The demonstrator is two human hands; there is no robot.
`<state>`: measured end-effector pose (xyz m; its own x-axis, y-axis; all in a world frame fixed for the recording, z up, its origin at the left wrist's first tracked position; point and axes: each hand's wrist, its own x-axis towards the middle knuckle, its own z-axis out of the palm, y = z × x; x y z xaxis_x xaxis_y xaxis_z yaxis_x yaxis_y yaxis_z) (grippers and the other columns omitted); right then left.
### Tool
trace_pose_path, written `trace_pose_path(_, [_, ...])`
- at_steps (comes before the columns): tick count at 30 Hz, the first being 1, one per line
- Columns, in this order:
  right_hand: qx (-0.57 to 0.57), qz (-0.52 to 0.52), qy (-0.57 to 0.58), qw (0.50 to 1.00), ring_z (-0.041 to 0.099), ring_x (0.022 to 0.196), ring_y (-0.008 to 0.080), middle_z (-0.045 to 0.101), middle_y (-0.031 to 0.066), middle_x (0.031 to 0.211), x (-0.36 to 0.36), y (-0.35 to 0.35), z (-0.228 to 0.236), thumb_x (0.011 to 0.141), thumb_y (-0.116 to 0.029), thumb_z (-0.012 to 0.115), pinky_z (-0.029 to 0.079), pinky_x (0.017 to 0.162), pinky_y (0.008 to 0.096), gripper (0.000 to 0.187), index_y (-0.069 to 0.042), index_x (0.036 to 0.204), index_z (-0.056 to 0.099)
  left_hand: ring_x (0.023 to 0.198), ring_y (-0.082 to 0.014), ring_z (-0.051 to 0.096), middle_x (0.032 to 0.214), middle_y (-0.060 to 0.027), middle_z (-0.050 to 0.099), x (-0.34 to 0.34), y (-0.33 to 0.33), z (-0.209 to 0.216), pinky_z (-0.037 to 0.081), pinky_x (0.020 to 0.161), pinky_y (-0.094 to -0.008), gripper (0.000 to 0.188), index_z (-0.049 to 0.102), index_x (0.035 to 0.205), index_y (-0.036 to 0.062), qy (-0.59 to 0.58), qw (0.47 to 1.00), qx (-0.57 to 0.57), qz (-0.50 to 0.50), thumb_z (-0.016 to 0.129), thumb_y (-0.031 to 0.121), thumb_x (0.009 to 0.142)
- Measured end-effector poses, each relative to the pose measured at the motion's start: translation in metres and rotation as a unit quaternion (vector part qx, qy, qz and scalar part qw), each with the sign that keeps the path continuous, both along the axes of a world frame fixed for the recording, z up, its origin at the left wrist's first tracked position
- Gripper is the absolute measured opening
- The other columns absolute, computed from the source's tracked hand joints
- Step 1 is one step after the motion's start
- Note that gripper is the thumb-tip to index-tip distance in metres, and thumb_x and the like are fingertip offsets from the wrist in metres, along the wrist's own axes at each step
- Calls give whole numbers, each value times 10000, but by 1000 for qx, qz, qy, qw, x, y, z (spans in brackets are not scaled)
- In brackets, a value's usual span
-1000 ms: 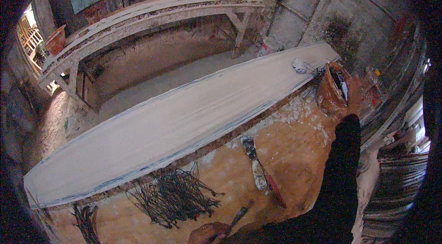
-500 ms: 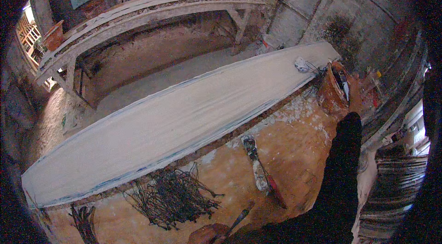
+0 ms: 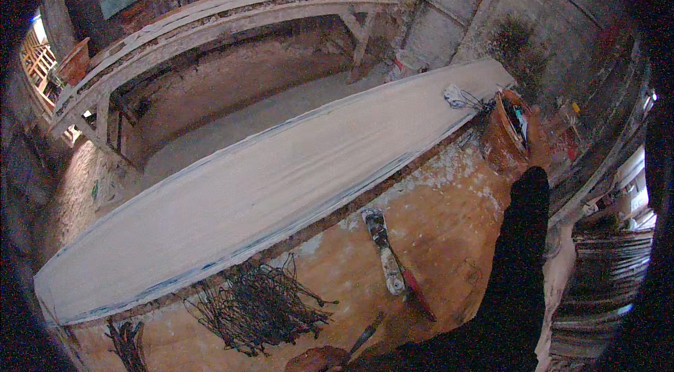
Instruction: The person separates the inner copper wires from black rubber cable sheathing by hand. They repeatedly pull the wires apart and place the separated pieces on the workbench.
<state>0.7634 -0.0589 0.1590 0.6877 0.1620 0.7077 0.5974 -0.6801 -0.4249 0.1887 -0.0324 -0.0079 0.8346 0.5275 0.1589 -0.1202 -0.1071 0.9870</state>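
At the lower edge my left hand [image 3: 316, 359] is closed around a slim dark tool [image 3: 366, 334], perhaps a small brush or a knife. My right hand [image 3: 539, 135] is at the far right, against the rim of an orange-brown container [image 3: 502, 139]. Its fingers are too dim and partly hidden to make out. Pale and teal items [image 3: 519, 123] show inside the container. A long white board [image 3: 260, 175] with blue-streaked edges lies across the view. Between my hands lie a paint-smeared flat tool [image 3: 385, 253] and a red-handled tool [image 3: 419, 296].
A tangle of dark thin cords [image 3: 260, 305] and a smaller dark bundle [image 3: 126, 345] lie on the stained brown tabletop [image 3: 449, 231]. Whitish cord [image 3: 456, 97] rests near the board's far end. Behind stands a long wooden bench [image 3: 232, 21] with an orange container [image 3: 74, 62].
The whole view has shifted slightly. My right hand has moved a little at the container's rim, and a teal item shows inside. My left hand still holds the slim tool.
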Motion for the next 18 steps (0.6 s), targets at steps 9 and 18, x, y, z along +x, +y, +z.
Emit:
trace_pose_path(9, [4, -9, -9, 1000, 500, 1106, 221, 541, 86, 1181, 6, -5, 3, 895, -269, 548, 381, 957, 345, 378, -75, 1218, 525, 846, -276, 559, 903, -138, 553, 0, 4, 1, 434, 765, -350, 88, 533, 912, 23, 24, 999, 21, -20, 508, 106, 899])
trace_pose_path(18, [25, 28, -37, 999, 496, 1115, 219, 537, 85, 1187, -1, -8, 4, 895, -270, 550, 378, 962, 345, 382, -74, 1222, 523, 847, -277, 560, 912, -140, 556, -4, -2, 0, 432, 766, -343, 97, 532, 933, 31, 3, 1000, 29, 7, 505, 119, 902])
